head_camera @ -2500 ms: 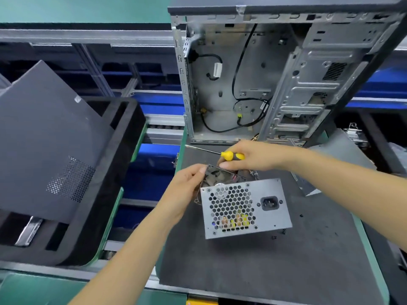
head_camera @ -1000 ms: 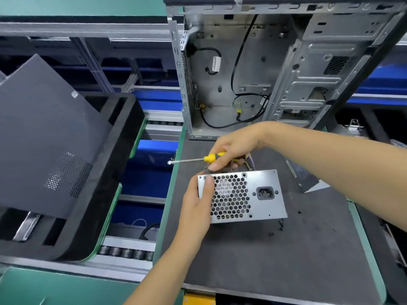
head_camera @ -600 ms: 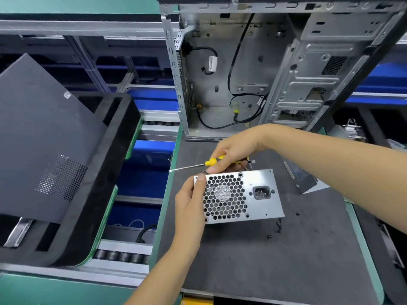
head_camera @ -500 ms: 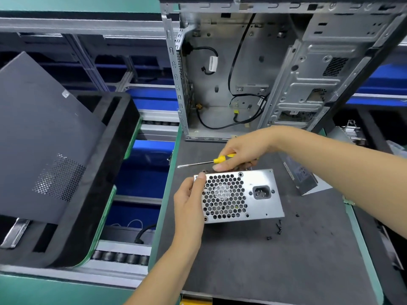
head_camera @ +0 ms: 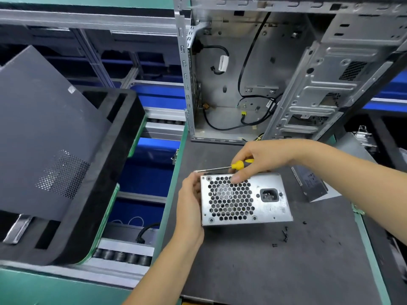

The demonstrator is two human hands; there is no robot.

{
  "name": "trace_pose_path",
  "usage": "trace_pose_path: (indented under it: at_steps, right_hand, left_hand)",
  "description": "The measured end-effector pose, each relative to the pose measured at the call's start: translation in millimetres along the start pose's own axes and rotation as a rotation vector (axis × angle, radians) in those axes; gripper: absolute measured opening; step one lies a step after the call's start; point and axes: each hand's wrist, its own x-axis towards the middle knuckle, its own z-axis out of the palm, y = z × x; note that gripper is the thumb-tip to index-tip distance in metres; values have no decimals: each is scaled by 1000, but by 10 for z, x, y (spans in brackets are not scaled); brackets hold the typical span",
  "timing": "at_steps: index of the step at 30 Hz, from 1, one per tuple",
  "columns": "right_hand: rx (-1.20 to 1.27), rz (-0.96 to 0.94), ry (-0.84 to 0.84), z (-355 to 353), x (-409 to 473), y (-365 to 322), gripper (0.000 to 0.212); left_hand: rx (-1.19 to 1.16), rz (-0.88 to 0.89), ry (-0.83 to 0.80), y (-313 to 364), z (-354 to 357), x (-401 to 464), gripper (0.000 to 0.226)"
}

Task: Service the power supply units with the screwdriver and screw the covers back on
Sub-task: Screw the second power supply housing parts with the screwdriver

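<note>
A silver power supply unit (head_camera: 264, 199) stands on the dark mat (head_camera: 286, 271), its honeycomb fan grille and power socket facing me. My left hand (head_camera: 190, 201) grips its left edge. My right hand (head_camera: 262, 157) holds a yellow-handled screwdriver (head_camera: 239, 165) above the unit's top edge, shaft pointing left, and one finger rests on the grille. Several small black screws (head_camera: 284, 235) lie on the mat just right of the unit's lower corner.
An open, empty computer case (head_camera: 264, 73) stands at the back of the mat. A grey metal cover (head_camera: 312, 186) lies to the right. At the left, a dark side panel (head_camera: 44, 133) leans in a black foam tray (head_camera: 105, 177) over a roller conveyor (head_camera: 123, 256).
The unit has been turned so its grille faces me squarely. My right hand with the screwdriver has come down onto its top edge, a finger now on the grille.
</note>
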Motion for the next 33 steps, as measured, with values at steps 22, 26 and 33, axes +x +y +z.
trace_pose_path:
  at_steps: [22,26,33]
  right_hand:
    - [364,25,-23,162,-19,91,28]
    - [359,9,-6,169,-35,90,36]
    - [339,110,-51,151,1,35,39]
  left_hand:
    - [180,385,-110,-340,-191,-346,41]
    - [233,427,-104,-333,-167,-277,34]
    - [215,392,-131,-343,-158,-187,41]
